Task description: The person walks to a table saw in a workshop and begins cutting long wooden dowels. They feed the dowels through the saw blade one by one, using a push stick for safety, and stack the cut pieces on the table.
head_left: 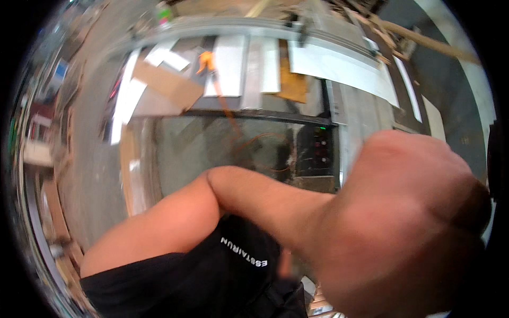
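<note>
My left arm, bare below a black sleeve, bends at the elbow and reaches across to the right. Large and blurred, my left hand (408,196) is close up at the right, its back showing. Its fingers curl out of sight, so whatever they hold, if anything, is hidden. Beyond the arm is a bench frame (254,117) with white panels (225,69), a brown board (172,87) and a yellow-brown strip (291,79) lying on it. An orange tool (205,62) rests among them, with an orange hose hanging down. I see no right hand that I can make out.
A long metal rail (233,25) crosses the bench's far side. Below the frame stands a dark box (313,151) with a small green light. A long white panel (344,69) lies at right, near scrap wood strips (413,37). Stacked materials (42,143) line the left.
</note>
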A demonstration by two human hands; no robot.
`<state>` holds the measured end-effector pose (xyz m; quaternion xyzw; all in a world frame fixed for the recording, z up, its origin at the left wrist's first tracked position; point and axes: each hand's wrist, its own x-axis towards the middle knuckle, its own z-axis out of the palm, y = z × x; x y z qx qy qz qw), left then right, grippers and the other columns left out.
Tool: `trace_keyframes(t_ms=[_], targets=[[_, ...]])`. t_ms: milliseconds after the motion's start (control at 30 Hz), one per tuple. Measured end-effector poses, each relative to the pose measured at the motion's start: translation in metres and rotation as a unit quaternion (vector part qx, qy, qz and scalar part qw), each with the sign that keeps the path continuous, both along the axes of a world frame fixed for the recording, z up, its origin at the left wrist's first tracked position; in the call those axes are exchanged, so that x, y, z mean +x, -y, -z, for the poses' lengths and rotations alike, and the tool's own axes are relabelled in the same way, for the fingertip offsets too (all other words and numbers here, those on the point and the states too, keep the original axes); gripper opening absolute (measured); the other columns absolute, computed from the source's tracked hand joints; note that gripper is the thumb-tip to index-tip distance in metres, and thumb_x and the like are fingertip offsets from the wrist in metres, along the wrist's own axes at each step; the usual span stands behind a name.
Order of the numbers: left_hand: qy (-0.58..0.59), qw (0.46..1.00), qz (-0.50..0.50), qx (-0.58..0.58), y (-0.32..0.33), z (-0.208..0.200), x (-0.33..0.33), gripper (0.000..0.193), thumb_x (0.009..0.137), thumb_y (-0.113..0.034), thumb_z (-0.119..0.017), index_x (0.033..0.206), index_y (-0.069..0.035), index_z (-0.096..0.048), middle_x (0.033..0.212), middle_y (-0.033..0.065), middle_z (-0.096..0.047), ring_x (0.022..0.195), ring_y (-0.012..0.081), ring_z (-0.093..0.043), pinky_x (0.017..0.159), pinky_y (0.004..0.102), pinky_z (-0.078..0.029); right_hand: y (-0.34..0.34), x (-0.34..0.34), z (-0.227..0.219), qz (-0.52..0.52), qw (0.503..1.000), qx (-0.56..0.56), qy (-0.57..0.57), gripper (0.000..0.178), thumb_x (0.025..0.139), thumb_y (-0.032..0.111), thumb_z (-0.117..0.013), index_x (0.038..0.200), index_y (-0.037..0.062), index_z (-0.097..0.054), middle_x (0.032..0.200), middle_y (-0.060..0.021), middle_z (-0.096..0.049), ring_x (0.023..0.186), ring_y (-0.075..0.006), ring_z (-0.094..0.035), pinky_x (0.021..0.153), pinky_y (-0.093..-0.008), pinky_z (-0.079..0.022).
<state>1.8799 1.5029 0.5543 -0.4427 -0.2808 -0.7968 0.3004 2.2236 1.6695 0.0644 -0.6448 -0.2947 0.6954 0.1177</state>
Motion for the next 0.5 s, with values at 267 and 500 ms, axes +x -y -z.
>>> trace_keyframes(t_ms=[267,500], targets=[[0.029,0.972,-0.233,-0.007,0.104,0.005,-0.014,0.058,0.066,-0.057,-0.076,0.055,-0.012,-0.041,0.057,0.0015,-0.043,0.050,0.0226,-0.047,0.046,0.0339,-0.033,0.000,-0.093,-0.002,-0.287,0.957,0.011,0.049,0.065,0.096,0.061,-0.045,0.130,0.0057,-0.049,0.123,-0.0143,-0.052,0.098,-0.0228,-0.042,0.083,-0.0443,-0.037],[0.018,0.920,-0.389,-0.034,0.153,0.024,-0.029,0.070,0.062,-0.068,-0.077,0.053,-0.013,-0.035,0.055,0.0006,-0.038,0.047,0.0231,-0.044,0.044,0.0348,-0.030,-0.001,-0.211,-0.001,-0.509,0.856,0.027,0.084,0.058,0.099,0.056,-0.048,0.124,0.0039,-0.055,0.113,-0.0141,-0.058,0.086,-0.0213,-0.047,0.075,-0.0416,-0.042]])
